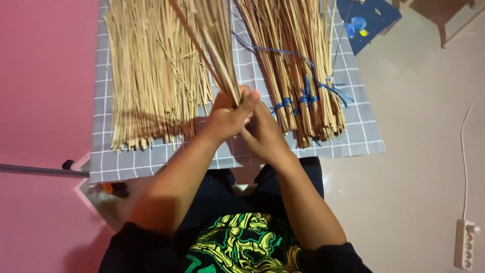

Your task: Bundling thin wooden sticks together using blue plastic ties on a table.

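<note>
Nearest the camera is the person's dark shirt [237, 247] with a green and yellow print, and two bare forearms reaching forward from it. The left hand [227, 119] is wrapped around the cut end of a small bunch of sticks [214, 45], thin straw-coloured ribs that slant up and away out of the top of the view. Its fingers are closed tight on the bunch, thumb laid across the front. The right hand [262, 134] sits just below and touching, fingers curled in against the same end; whether it grips the bunch or only steadies it cannot be told.

The sticks look light, dry, stiff along their length yet springy, and likely to snap if bent hard. Loose ones would slide apart, so the best hold seems to be near the cut end, all gathered at once.

Under the hands lies a grey checked cloth [361, 134] on the floor. On its left is a loose pile [146, 76] of sticks; on its right a tied bundle [303, 76] bound with blue string [308, 96].

The far ends of all the sticks are cut off. A white power strip [465, 242] lies at the lower right. Small items at the cloth's left corner are too dark to make out.
</note>
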